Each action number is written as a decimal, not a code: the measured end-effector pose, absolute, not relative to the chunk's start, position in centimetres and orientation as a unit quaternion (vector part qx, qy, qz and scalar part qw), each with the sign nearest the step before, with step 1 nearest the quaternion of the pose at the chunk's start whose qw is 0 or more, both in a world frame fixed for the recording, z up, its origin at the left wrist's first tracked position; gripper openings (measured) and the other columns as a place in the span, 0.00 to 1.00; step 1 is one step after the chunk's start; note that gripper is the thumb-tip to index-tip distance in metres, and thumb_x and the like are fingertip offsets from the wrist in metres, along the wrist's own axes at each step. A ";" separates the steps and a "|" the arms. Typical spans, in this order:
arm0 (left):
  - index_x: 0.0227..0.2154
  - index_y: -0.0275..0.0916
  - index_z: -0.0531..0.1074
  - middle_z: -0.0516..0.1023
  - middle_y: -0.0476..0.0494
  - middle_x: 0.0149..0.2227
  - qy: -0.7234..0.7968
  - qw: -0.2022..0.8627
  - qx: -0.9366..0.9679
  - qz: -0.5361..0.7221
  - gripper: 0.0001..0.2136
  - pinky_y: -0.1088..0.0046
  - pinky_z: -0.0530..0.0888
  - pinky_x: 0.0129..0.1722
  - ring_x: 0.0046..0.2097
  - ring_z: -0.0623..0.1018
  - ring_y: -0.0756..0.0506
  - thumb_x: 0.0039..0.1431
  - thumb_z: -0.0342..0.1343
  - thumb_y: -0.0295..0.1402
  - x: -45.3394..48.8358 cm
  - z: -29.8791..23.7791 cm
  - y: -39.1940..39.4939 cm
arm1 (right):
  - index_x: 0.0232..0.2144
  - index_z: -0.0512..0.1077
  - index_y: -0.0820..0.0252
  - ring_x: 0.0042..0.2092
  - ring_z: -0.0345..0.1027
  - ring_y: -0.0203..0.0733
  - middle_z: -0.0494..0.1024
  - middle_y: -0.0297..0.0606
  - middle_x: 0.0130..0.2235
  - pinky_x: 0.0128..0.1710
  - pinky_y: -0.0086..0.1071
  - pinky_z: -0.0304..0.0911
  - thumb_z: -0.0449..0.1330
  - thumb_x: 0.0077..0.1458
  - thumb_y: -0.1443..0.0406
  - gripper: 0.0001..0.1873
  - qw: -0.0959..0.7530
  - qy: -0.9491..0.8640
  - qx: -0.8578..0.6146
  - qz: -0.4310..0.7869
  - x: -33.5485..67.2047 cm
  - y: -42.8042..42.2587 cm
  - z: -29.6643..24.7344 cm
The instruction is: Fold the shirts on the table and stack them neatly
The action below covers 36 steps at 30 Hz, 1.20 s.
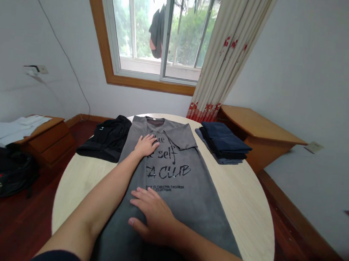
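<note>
A grey T-shirt [185, 186] with black lettering lies lengthwise on a round light-wood table [247, 198], its sides folded in and a sleeve turned over at the right. My left hand [146, 145] lies flat and open on the shirt's chest, near the collar. My right hand [153, 216] rests palm down with fingers spread on the lower left part of the shirt, close to me. Neither hand holds anything.
A crumpled black garment [107, 140] lies at the table's far left. A stack of folded dark blue clothes [223, 143] sits at the far right. Wooden cabinets [257, 129] stand right and left [48, 136]; a black bag [6, 171] lies on the floor.
</note>
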<state>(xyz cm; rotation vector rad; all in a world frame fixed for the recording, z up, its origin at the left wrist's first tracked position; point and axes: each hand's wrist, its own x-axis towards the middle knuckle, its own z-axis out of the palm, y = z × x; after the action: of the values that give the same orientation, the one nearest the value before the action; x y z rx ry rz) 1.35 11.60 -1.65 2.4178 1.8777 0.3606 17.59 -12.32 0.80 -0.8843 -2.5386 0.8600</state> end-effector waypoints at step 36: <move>0.64 0.45 0.65 0.57 0.41 0.71 0.634 0.032 0.770 0.071 0.25 0.42 0.52 0.67 0.71 0.56 0.34 0.69 0.40 0.46 2.3 -0.3 11.1 | 0.46 0.79 0.66 0.52 0.74 0.52 0.76 0.56 0.52 0.48 0.35 0.66 0.54 0.58 0.69 0.17 0.018 -0.715 -0.697 -0.048 31.2 11.0 3.4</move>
<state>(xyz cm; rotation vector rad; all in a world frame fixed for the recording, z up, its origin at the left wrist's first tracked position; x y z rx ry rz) 2.27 11.12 -0.33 2.3701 1.9509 0.2192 31.22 10.98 3.45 -2.1661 -2.2196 -0.1502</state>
